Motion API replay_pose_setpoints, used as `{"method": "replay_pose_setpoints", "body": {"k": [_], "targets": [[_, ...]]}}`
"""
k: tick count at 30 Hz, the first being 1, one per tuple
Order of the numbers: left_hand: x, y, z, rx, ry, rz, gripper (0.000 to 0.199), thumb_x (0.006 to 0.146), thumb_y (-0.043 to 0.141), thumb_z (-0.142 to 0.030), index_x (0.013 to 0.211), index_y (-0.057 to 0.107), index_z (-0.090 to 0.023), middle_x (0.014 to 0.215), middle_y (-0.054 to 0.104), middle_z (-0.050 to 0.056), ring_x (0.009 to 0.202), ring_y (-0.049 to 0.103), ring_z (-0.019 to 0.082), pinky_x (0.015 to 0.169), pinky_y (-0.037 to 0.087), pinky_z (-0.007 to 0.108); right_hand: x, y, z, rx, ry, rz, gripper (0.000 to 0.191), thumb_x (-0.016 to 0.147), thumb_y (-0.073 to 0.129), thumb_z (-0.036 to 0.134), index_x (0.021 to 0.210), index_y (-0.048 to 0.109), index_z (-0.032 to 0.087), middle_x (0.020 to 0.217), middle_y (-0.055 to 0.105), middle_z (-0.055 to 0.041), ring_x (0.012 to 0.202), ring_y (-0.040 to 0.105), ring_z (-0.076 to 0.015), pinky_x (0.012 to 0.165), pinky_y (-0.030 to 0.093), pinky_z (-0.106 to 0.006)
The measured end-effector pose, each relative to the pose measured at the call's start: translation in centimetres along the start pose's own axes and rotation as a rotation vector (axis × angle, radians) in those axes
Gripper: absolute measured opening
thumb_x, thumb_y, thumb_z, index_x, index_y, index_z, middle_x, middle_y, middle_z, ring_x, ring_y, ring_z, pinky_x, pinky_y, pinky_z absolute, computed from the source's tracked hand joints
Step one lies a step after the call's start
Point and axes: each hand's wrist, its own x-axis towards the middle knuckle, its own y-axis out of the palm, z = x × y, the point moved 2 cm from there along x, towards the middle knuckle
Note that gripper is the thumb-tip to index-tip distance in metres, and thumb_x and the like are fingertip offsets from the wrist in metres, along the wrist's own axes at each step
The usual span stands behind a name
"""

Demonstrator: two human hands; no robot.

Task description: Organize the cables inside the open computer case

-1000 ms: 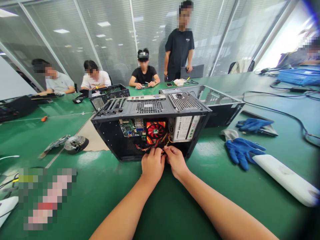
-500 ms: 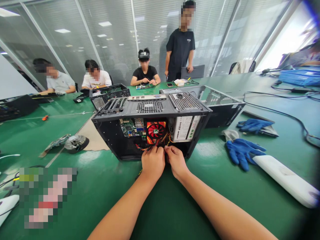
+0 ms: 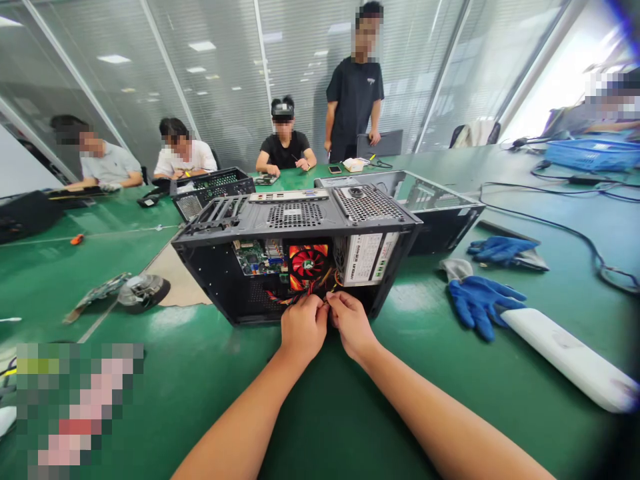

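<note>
A black computer case (image 3: 210,280) lies on its front in the middle of the green table, its open side towards me. Inside show a motherboard (image 3: 256,259), a red-bladed cooling fan (image 3: 307,265) and a white-labelled power supply (image 3: 367,260). At the case's lower edge my left hand (image 3: 303,325) is closed, its fingertips on thin coloured cables (image 3: 313,288) below the fan. My right hand (image 3: 351,323) pinches at the same bundle, thumb and forefinger almost touching the left hand. The exact cable or plug between the fingers is hidden.
Blue work gloves (image 3: 483,303) and a long white object (image 3: 570,360) lie to the right. Left are a round metal heatsink (image 3: 144,292) and cardboard (image 3: 185,280). Another case (image 3: 443,227) stands behind, near a black cable (image 3: 565,217). Several people sit or stand across the table.
The view has shifted slightly, so most things sit a little further left. Both hands stay together at the cables. Across the table, the seated person in black has moved their hands apart.
</note>
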Motion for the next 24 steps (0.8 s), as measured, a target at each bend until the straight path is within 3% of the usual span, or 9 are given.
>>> {"method": "replay_pose_setpoints", "body": {"k": [7,15,24], "targets": [[0.34,0.31,0.33,-0.224,-0.011,-0.006,0.012,0.088,0.058,-0.019,0.078,0.063,-0.02,0.077,0.07,0.0,0.07,0.063,0.015,0.066,0.042,0.026,0.41,-0.23,0.12,0.014,0.024,0.018,0.03,0.071,0.074,0.044,0.067,0.057,0.019,0.047,0.035,0.0099,0.041,0.026,-0.0062,0.043,0.017,-0.025],[0.69,0.51,0.62,-0.524,-0.053,0.051,0.015,0.087,0.058,-0.019,0.073,0.063,-0.018,0.069,0.068,-0.001,0.063,0.062,0.013,0.06,0.042,0.022,0.61,-0.42,0.0,0.043,0.061,0.048,0.035,0.068,0.076,0.046,0.066,0.055,0.018,0.049,0.036,0.0098,0.041,0.027,-0.0049,0.043,0.016,-0.024],[0.77,0.3,0.55,-0.512,-0.031,0.055,0.014,0.087,0.058,-0.019,0.075,0.065,-0.019,0.074,0.071,-0.001,0.068,0.064,0.013,0.063,0.043,0.023,0.78,-0.66,-0.11,0.002,0.042,0.099,0.038,0.072,0.074,0.05,0.066,0.058,0.017,0.053,0.039,0.0077,0.044,0.029,-0.0053,0.043,0.017,-0.023]]}}
